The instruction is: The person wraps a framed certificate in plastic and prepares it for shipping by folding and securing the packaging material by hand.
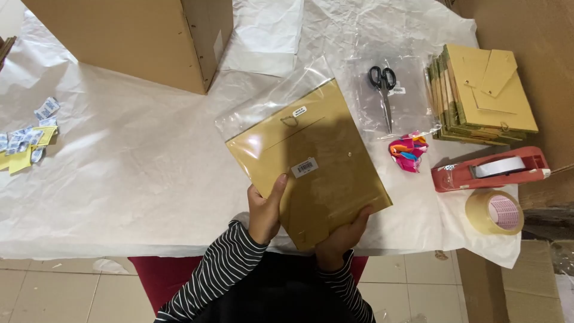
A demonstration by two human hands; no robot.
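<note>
A flat brown cardboard item (311, 161) sits inside a clear plastic bag (269, 101), with a small white sticker on its face. My left hand (266, 209) grips its near left edge, thumb on top. My right hand (341, 236) holds the near right corner from below. The bag's open end sticks out past the far edge of the item. Both sleeves are black with white stripes.
A stack of similar brown items (484, 96) lies at the right, scissors (383, 90) on clear bags beside it. A red tape dispenser (490, 168), a tape roll (495, 212), a colourful bundle (408, 151), small packets (30, 134) at left, a large carton (137, 36) behind.
</note>
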